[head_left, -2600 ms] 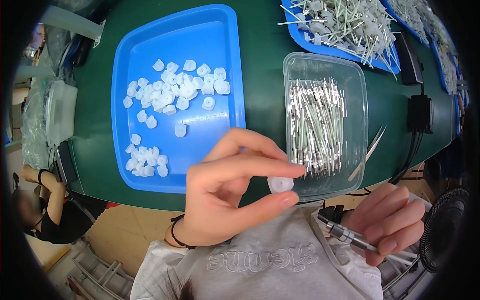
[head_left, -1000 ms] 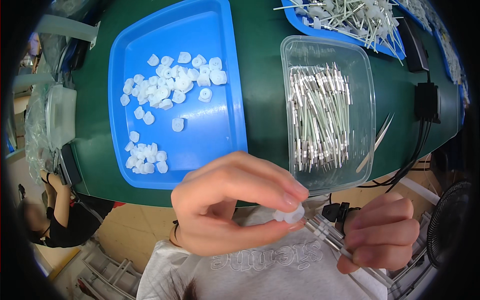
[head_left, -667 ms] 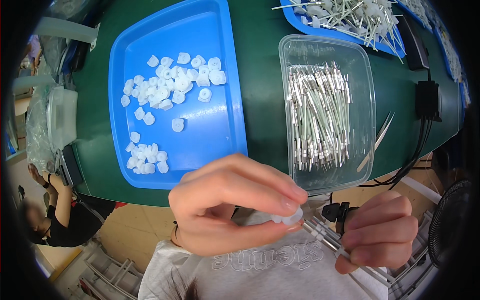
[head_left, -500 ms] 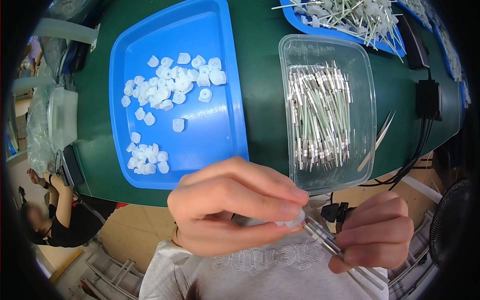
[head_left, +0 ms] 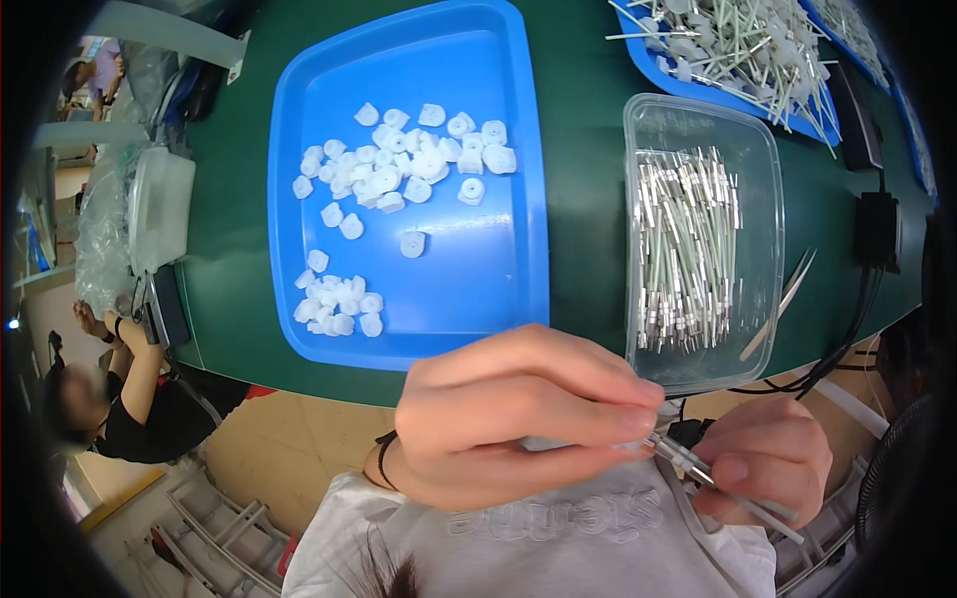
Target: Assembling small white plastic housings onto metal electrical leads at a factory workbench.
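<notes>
My left hand (head_left: 528,419) is closed in a pinch in front of my chest, thumb and fingertips together at the end of a metal-tipped rod. The small white plastic cap it holds is almost wholly hidden by the fingers. My right hand (head_left: 768,463) is curled around a few thin metal-tipped rods (head_left: 682,456), their silvery ends pointing up and left toward the left fingertips. Their pale tails stick out below the right hand. Beyond the hands, a blue tray (head_left: 469,289) holds loose white caps (head_left: 384,164), and a clear plastic box (head_left: 763,199) holds many similar rods (head_left: 688,249).
A second blue tray (head_left: 653,68) at the far right is heaped with capped rods. Tweezers (head_left: 783,304) lie beside the clear box. Black cables (head_left: 847,324) run down at the right near a fan (head_left: 892,463). Another person (head_left: 135,399) sits at the left.
The view has shifted, so the trays and box sit farther right. Both hands remain together; the left fingertips now cover the white cap that showed before, close against the rod ends.
</notes>
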### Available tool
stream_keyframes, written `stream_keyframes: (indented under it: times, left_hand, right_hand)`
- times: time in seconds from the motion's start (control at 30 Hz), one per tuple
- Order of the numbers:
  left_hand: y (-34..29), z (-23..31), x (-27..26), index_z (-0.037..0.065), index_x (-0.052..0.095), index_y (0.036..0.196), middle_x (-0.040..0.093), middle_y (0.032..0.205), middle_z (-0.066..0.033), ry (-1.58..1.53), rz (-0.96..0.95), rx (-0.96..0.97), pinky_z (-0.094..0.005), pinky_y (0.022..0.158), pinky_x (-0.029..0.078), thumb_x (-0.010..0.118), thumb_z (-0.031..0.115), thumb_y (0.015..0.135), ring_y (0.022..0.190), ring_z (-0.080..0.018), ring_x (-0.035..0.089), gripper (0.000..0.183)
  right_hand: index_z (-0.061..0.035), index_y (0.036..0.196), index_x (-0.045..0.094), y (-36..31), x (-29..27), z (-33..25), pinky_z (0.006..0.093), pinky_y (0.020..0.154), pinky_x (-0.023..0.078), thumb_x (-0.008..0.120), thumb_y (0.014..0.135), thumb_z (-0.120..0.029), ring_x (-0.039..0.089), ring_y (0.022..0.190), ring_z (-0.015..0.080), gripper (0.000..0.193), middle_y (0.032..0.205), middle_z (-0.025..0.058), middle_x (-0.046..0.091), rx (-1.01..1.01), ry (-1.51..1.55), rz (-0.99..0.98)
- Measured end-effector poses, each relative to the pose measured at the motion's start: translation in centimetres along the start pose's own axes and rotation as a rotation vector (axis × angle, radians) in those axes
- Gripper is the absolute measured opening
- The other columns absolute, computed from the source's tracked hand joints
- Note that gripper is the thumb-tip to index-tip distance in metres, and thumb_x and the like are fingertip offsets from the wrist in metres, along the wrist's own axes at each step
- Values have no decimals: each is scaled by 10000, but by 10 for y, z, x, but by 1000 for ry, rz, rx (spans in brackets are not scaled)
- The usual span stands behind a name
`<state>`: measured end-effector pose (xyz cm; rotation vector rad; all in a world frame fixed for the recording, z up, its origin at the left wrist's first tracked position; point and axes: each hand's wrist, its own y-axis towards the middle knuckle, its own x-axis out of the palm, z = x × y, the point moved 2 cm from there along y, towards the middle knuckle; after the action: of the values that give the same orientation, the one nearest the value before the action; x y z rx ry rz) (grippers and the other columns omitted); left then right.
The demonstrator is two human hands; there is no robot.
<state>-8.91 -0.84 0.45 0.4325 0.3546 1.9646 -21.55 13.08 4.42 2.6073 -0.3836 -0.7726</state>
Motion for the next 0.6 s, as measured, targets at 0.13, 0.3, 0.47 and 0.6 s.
stream_keyframes:
  times: [0.13,0.3,0.47,0.6]
  left_hand:
    - [0,-1,-3,-69,544,809,550,880,-237,-8,-20,78,-301,595,518,688,-143,574,754,-275,599,286]
    - [0,0,0,-70,551,736,569,847,-233,-4,-11,131,-266,530,498,691,-119,592,713,-258,598,207]
    - [2,4,1,-67,560,730,577,844,-219,11,-22,103,-265,518,490,711,-94,584,710,-245,598,212]
    - [-3,5,0,-55,574,777,581,847,-203,30,26,61,-278,557,495,717,-87,583,713,-241,599,243]
  right_hand:
    - [3,888,486,-1,0,1,248,452,472,681,699,-112,543,533,185,295,767,123,538,-10,11,-23]
    - [4,899,476,-6,1,8,257,477,497,655,727,-117,580,535,194,276,766,122,566,-35,93,-92]
    - [13,882,475,-5,6,6,264,463,499,637,728,-79,597,515,199,241,701,126,581,-13,150,-24]
    - [-32,764,579,-8,15,7,220,454,453,697,645,-63,574,536,144,171,718,66,597,147,202,82]
